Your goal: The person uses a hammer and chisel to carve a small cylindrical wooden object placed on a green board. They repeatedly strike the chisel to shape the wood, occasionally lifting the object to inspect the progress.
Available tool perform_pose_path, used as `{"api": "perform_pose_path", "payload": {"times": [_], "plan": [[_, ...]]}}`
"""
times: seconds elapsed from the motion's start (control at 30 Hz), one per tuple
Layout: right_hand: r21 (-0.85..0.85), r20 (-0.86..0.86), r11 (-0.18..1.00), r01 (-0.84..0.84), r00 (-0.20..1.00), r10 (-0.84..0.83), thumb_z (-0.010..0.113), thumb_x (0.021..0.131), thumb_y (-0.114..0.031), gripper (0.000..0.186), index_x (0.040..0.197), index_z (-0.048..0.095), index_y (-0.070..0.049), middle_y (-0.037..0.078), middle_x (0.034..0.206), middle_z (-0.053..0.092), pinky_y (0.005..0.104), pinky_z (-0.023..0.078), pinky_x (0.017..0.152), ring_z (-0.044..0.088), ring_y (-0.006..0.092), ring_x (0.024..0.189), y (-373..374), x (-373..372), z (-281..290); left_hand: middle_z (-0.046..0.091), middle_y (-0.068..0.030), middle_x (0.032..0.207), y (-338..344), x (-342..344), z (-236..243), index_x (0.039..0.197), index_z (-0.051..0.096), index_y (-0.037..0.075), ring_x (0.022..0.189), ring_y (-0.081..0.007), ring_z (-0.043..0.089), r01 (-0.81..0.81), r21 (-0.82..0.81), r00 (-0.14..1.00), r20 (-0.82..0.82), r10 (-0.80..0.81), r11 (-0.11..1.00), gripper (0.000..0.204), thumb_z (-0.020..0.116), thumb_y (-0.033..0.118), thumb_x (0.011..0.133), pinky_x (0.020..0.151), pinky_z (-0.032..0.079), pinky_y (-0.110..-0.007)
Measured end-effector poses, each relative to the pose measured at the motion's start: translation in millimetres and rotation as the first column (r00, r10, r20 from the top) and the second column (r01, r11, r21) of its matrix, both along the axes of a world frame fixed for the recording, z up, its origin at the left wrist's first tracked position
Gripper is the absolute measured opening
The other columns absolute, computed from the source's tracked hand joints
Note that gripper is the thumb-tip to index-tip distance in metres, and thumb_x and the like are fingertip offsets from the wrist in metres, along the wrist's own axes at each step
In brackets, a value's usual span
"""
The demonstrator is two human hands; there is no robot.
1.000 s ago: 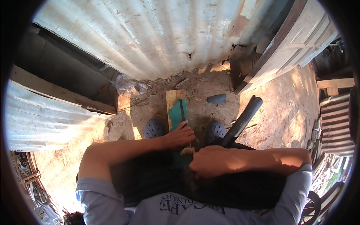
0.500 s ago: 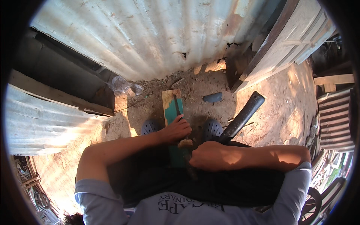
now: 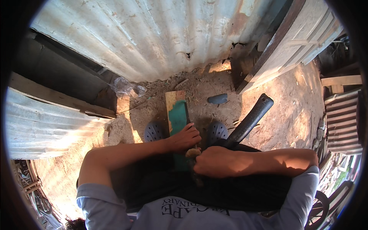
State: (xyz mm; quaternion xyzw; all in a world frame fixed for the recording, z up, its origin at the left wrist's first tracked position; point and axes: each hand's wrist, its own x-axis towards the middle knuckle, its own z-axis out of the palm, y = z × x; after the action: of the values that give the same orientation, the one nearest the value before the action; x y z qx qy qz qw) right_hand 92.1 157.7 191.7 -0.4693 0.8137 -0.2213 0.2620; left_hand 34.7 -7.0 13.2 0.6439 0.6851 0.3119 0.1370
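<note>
A wooden board (image 3: pixel 177 111) with patchy green paint lies lengthwise between my blue clogs (image 3: pixel 153 130). My left hand (image 3: pixel 184 137) has closed fingers on a thin dark tool (image 3: pixel 187 118) along the board's right side; whether it is a blade or file I cannot tell. My right hand (image 3: pixel 212 161) is a fist at the board's near end, beside a light tan knob-like piece (image 3: pixel 191 153); what it grips is mostly hidden. A long black handle-shaped object (image 3: pixel 247 122) slants up to the right beside it, its lower end hidden behind my right forearm.
Corrugated metal (image 3: pixel 153 34) walls the front and left (image 3: pixel 50 119). A wooden panel (image 3: pixel 291 46) leans at the upper right. A dark flat piece (image 3: pixel 217 98) and a crumpled plastic bag (image 3: pixel 126 86) lie on the dirt ground. A ribbed metal sheet (image 3: pixel 342 122) stands far right.
Since half a second ago my left hand has slid toward me along the board and slightly right. The thin tool's tip shows less above it. My right hand is nearly in the same place.
</note>
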Motion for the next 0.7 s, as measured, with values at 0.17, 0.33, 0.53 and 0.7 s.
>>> {"api": "perform_pose_path", "payload": {"times": [0.17,0.33,0.53,0.7], "plan": [[-0.044,0.036,0.998,0.033,0.999,-0.032,0.06,0.071,-0.008,0.011,0.063,0.063,-0.002,0.015,0.06,0.063,0.037,0.051,0.048,0.066,0.0299,0.059,4.6,-1.3,7.1,0.046,-0.0096,0.093,2.0,0.8,5.9,0.095,0.05,0.005,0.097,-0.0279,0.048,0.022,-0.039,0.998,0.065,-0.019,0.999,0.019,0.059,0.013,0.081,0.108,0.023,-0.054],[-0.035,0.035,0.999,0.019,0.999,-0.017,0.06,0.071,-0.008,0.011,0.063,0.063,-0.001,0.015,0.06,0.062,0.0374,0.051,0.048,0.066,0.0303,0.059,6.5,-1.2,3.1,0.045,-0.0091,0.09,0.8,-1.7,5.3,0.091,0.05,0.006,0.095,-0.0273,0.048,-0.011,-0.003,0.997,0.074,0.011,1.0,0.018,0.062,0.017,0.083,0.107,0.024,-0.053],[0.089,0.054,0.996,-0.012,0.999,0.008,0.059,0.072,-0.008,0.011,0.064,0.064,-0.001,0.017,0.063,0.064,0.0377,0.052,0.049,0.066,0.0309,0.061,5.0,-1.8,3.5,0.044,-0.0078,0.084,4.2,-11.4,9.3,0.082,0.047,0.009,0.09,-0.0279,0.047,-0.021,-0.006,0.995,0.094,0.022,1.0,0.025,0.065,0.025,0.085,0.103,0.027,-0.051],[0.159,0.022,0.986,-0.053,0.999,0.05,0.059,0.073,-0.008,0.012,0.067,0.065,-0.001,0.016,0.066,0.065,0.0375,0.054,0.052,0.067,0.0309,0.065,2.7,-6.5,12.2,0.044,-0.0078,0.082,6.5,-13.5,16.1,0.08,0.046,0.01,0.086,-0.0288,0.047,-0.043,0.008,0.985,0.167,0.041,0.999,0.026,0.066,0.027,0.084,0.098,0.03,-0.047]]}}
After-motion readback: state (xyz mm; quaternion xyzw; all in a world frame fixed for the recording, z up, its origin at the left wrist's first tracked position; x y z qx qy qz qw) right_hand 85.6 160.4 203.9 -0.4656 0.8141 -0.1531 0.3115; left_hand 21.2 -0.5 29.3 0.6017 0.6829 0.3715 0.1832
